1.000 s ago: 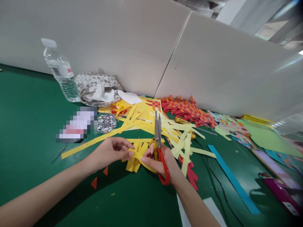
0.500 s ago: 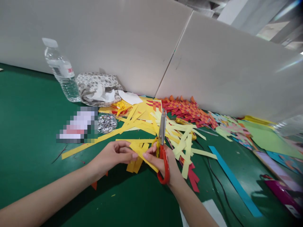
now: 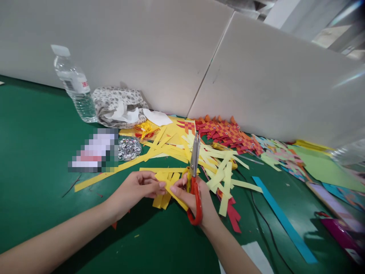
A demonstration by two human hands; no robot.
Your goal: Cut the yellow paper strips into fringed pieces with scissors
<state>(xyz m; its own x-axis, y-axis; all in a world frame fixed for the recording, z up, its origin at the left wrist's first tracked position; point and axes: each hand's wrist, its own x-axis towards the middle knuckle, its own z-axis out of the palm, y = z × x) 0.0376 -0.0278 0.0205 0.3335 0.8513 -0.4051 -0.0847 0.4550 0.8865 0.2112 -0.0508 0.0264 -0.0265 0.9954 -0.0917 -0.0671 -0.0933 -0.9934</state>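
My left hand (image 3: 144,186) is closed, pinching a folded piece of yellow paper (image 3: 169,185) between thumb and fingers. My right hand (image 3: 199,198) grips scissors (image 3: 195,160) with red and yellow handles, blades pointing up and away from me. Its thumb also presses on the right side of the same yellow paper. Short yellow strips (image 3: 161,201) show beneath the paper; whether they are joined to it I cannot tell. Pale yellow strips (image 3: 225,175) lie in a loose heap just past the right hand.
Behind are woven red-and-orange paper fish (image 3: 225,131), a bag of googly eyes (image 3: 129,148), a blurred-out phone (image 3: 92,150), a water bottle (image 3: 74,85) and a patterned pouch (image 3: 119,106). At right lie a blue strip (image 3: 285,220), a black cord (image 3: 265,224) and a purple object (image 3: 339,236).
My right hand and the scissors have shifted slightly left, the thumb sliding a little along the yellow paper. The left hand stays almost still, and both grips are unchanged.
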